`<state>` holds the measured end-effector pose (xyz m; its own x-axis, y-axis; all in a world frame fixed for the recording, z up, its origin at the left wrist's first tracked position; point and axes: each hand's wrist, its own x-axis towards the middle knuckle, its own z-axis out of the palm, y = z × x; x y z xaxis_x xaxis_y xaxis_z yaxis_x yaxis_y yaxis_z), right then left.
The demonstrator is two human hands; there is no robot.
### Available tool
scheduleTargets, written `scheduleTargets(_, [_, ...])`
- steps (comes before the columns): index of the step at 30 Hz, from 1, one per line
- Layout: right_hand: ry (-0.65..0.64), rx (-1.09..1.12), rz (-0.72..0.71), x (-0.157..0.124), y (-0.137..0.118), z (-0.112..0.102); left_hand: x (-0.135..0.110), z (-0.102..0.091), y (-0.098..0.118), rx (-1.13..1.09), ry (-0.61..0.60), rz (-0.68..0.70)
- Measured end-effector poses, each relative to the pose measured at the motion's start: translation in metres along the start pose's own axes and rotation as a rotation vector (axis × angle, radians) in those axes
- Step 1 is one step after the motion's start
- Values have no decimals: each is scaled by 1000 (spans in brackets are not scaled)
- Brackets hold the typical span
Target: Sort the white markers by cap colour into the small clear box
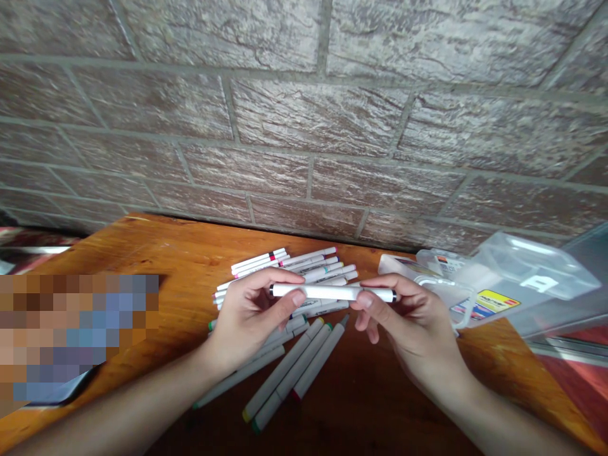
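A white marker point(331, 292) with dark ends is held level between my two hands, above the table. Its left part is pinched between the thumb and fingers of my left hand point(259, 310). The thumb and index finger of my right hand point(408, 316) grip it near the right end, the other fingers curling loosely below. Beneath and behind lie several white markers point(313, 259) with coloured ends, partly hidden by my hands. Closer to me rest a yellow-ended marker point(284, 369), a green-ended marker point(292, 378) and a red-ended marker point(319, 361).
The wooden table point(166, 272) meets a stone-patterned wall point(280, 171). To the right stands a clear plastic case point(536, 266) with a handle and a yellow label point(498, 302). At left lies a dark-edged flat object point(61, 396), mostly blurred out.
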<state>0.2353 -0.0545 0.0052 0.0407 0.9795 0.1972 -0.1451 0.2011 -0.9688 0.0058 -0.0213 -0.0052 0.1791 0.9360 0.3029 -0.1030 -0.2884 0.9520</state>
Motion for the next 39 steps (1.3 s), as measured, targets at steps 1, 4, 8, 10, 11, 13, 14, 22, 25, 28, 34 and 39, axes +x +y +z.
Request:
scheduleTargets(1, [-2, -5, -6, 0, 0, 0, 0, 0, 0, -6, -1, -2])
scheduleTargets(4, [-16, 13, 9, 0, -1, 0, 1, -1, 0, -32, -11, -25])
scheduleTargets(8, [-23, 68, 51, -1, -4, 2, 0, -3, -2, -110, -13, -70])
scheduleTargets(10, [-25, 95, 58, -1, -6, 2, 0, -3, -3, -162, -11, -83])
scheduleTargets(11, [-24, 107, 60, -1, -6, 3, 0, -3, -3, -185, -11, -85])
scheduleTargets(13, [-24, 126, 66, -2, -8, 3, 0, -3, -4, -224, -11, -82])
scheduleTargets(14, [-25, 133, 68, -2, -8, 3, 0, -3, -4, -239, -13, -79])
scheduleTargets(22, [-37, 247, 121, -1, -10, 1, 2, -5, -4, -348, -32, -71])
scheduleTargets(25, [-29, 272, 135, -1, -13, 2, 2, -5, -4, -398, -47, -79])
scheduleTargets(28, [-2, 278, 157, 0, -15, 3, 3, -4, -3, -442, -58, -95])
scheduleTargets(34, [48, 239, 172, 1, -14, 2, 4, -4, -3, -479, -67, -110])
scheduleTargets(39, [73, 208, 165, 1, -15, 2, 4, -4, -9, -481, -94, -72])
